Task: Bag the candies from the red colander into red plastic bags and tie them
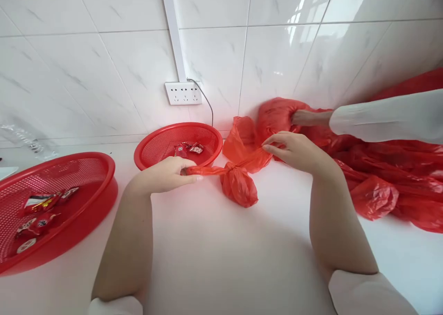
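A small filled red plastic bag [238, 185] lies on the white table between my hands, its neck twisted or knotted. My left hand [169, 174] is closed on one end of the bag, which is drawn out to the left. Its other, wider end is pinched by my right hand [290, 149] between thumb and fingers. The contents of the bag are hidden by the red film. Just behind my left hand stands a small red plastic basket [152, 142] with a few wrapped packets [188, 149] inside.
At the left is a larger red basket [104, 185] holding several wrapped packets [41, 204]. Red plastic bags [380, 167] heap at the right, where another person's hand [309, 118] in a white sleeve reaches in. A socket strip [183, 93] with a cable is on the tiled wall.
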A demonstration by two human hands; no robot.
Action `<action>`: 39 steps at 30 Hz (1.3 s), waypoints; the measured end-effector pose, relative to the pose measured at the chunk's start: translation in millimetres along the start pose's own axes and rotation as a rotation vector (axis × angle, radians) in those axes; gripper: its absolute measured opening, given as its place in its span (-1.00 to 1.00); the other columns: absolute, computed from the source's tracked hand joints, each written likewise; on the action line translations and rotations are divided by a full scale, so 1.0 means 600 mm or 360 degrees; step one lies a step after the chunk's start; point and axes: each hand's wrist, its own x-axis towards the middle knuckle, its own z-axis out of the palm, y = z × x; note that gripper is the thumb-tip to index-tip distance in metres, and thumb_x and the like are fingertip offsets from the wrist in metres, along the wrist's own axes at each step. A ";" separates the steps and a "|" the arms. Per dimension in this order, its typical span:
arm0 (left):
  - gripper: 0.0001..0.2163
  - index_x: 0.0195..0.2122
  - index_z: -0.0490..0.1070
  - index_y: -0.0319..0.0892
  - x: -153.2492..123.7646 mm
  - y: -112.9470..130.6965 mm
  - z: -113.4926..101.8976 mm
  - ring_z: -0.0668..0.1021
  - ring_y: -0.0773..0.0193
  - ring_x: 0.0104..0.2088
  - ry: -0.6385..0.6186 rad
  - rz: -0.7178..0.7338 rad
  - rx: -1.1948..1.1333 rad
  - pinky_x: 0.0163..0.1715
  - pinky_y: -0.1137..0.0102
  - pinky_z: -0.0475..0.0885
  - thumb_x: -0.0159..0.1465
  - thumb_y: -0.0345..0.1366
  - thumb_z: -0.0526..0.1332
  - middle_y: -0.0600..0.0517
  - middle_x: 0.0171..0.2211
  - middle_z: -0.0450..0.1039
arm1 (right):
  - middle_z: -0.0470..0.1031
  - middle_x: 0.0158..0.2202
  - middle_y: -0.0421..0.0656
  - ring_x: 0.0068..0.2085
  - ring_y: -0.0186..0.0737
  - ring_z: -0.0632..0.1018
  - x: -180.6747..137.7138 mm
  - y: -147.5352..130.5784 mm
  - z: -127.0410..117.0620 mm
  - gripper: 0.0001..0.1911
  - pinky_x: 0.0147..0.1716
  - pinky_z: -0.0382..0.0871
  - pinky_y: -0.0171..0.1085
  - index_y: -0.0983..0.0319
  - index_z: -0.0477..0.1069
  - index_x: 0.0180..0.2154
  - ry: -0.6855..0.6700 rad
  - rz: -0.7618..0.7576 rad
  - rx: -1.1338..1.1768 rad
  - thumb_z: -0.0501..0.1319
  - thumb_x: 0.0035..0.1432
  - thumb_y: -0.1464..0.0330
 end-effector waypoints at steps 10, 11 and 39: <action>-0.69 -0.12 0.52 0.01 -0.007 -0.002 0.004 0.62 0.15 -0.27 0.0367 -0.0107 -0.0165 -0.42 0.43 0.48 0.22 0.00 0.16 0.03 -0.22 0.59 | 0.47 -0.05 0.04 -0.08 0.11 0.49 0.005 -0.068 0.103 -0.37 -0.17 0.32 -0.07 0.22 0.33 0.05 -0.0409 -0.0187 -0.0378 0.11 0.14 -0.09; -0.70 -0.13 0.52 0.01 -0.008 0.002 0.004 0.62 0.16 -0.30 0.0359 -0.0097 -0.0176 -0.43 0.43 0.48 0.22 0.00 0.16 0.03 -0.25 0.59 | 0.50 -0.11 0.03 -0.15 0.08 0.52 0.006 -0.072 0.118 -0.36 -0.25 0.32 -0.11 0.22 0.32 0.05 -0.0496 -0.0153 -0.0425 0.11 0.13 -0.09; -0.73 -0.11 0.53 0.13 0.012 -0.014 0.008 0.62 0.15 -0.33 0.0261 -0.0110 -0.0027 -0.54 0.46 0.45 0.23 -0.02 0.17 0.06 -0.25 0.60 | 0.48 -0.39 -0.19 -0.39 -0.25 0.43 -0.022 0.021 -0.057 -0.70 -0.44 0.21 -0.26 0.20 0.43 -0.36 0.0314 0.0210 0.0003 0.10 0.20 0.14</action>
